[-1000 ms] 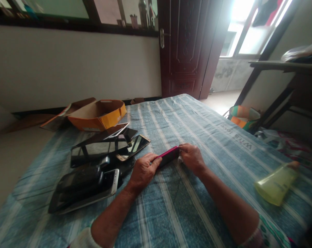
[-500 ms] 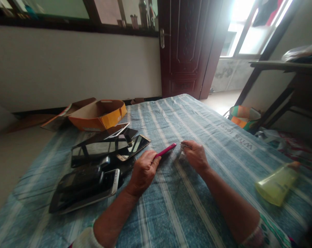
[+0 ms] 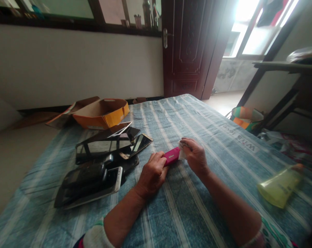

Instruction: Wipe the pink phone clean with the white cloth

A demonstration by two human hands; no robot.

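My left hand (image 3: 152, 174) grips a pink phone (image 3: 171, 155) just above the blue striped cloth (image 3: 187, 206), its pink back turned up toward me. My right hand (image 3: 194, 156) is closed at the phone's far end, pinching a small pale cloth or wipe (image 3: 182, 154) against it. To the left of my hands lies a pile of several dark phones and tablets (image 3: 101, 158).
An orange cardboard box (image 3: 102, 113) sits at the far left edge of the cloth. A yellow-green plastic bottle (image 3: 280, 186) lies on its side at the right. A dark wooden door (image 3: 189, 48) and a dark table (image 3: 287, 86) stand beyond.
The pink phone has been turned from edge-on to show its pink back. My right hand, briefly off it, is back at its far end with the wipe.
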